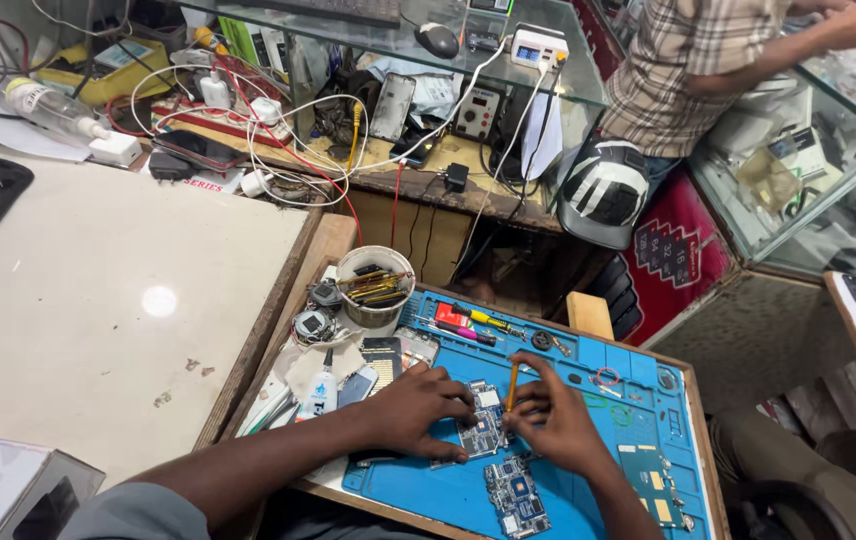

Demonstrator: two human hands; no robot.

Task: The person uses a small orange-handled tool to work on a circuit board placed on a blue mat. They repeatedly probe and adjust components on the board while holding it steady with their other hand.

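My left hand point(416, 410) presses down on a small circuit board point(484, 428) that lies on a blue work mat point(568, 470). My right hand point(553, 420) grips a thin yellow-handled tool point(512, 385) held upright, its tip at the board's right edge. A second bare circuit board point(516, 495) lies on the mat just below my hands. Both forearms come in from the bottom of the view.
A round cup of tools point(376, 285) stands at the mat's upper left, with screwdrivers point(468, 325) beside it. A pale tabletop point(98, 300) spreads to the left. Cables, chargers and a glass shelf point(388, 30) fill the back. Another person in a checked shirt point(688, 70) stands at the upper right.
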